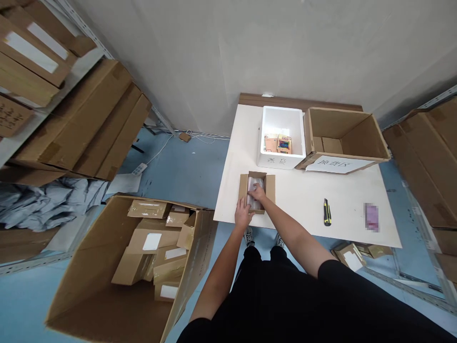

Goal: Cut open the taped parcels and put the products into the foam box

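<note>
View from your head, looking down at the white table (303, 200). The small cardboard box (270, 186) stands open near the table's front edge, straight ahead of you, its long axis running away from your body; the plastic-wrapped pack (254, 182) lies inside along that same axis. Your right hand (257, 193) is the nearer one: it reaches into the box from the near side, fingers bent down onto the pack, most of which extends beyond your fingertips toward the far wall. Whether the fingers close round the pack cannot be told. Your left hand (243, 213) lies at the box's near left corner, fingers fairly straight and together against the cardboard, holding nothing. Beyond the box, well apart, stand a white foam bin (271, 161) and an open carton (310, 133); a utility knife (327, 212) and a pink item (372, 217) lie to your right. On the floor at your left stands a large carton (93, 267) of parcels (153, 238). Nothing lies between your hands and the pack.
</note>
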A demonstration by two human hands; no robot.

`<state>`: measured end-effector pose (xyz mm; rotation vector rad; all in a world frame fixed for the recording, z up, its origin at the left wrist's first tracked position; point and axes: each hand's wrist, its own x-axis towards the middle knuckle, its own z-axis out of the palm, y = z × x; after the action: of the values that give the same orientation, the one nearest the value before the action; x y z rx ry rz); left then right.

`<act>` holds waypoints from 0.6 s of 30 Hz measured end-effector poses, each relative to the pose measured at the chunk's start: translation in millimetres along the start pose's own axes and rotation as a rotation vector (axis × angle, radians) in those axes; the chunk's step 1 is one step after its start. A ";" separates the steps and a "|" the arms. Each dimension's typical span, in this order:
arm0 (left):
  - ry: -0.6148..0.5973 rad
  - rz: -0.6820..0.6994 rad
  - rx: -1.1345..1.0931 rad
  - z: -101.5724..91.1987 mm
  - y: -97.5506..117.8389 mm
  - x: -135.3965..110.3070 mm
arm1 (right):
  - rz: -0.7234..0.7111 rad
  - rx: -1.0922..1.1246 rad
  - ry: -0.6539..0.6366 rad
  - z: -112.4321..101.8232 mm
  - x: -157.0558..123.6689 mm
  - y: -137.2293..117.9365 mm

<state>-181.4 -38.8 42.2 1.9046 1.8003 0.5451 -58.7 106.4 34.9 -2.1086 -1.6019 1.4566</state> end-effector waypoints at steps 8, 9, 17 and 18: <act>-0.057 0.004 0.021 -1.9 -6.0 4.7 | -0.027 -0.210 0.069 8.9 -0.9 -3.0; -0.055 -0.001 0.025 -2.2 -5.4 4.8 | -0.021 -0.223 0.060 9.3 -0.4 -4.8; -0.043 -0.018 0.055 0.2 1.3 5.0 | -0.012 -0.237 0.081 1.4 1.0 -4.4; -0.043 -0.015 0.055 0.9 1.4 5.5 | -0.013 -0.214 0.092 1.1 0.2 -1.8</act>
<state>-179.4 -33.4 42.1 1.9227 1.8189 0.4499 -60.7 106.8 35.2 -2.2340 -1.8037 1.2127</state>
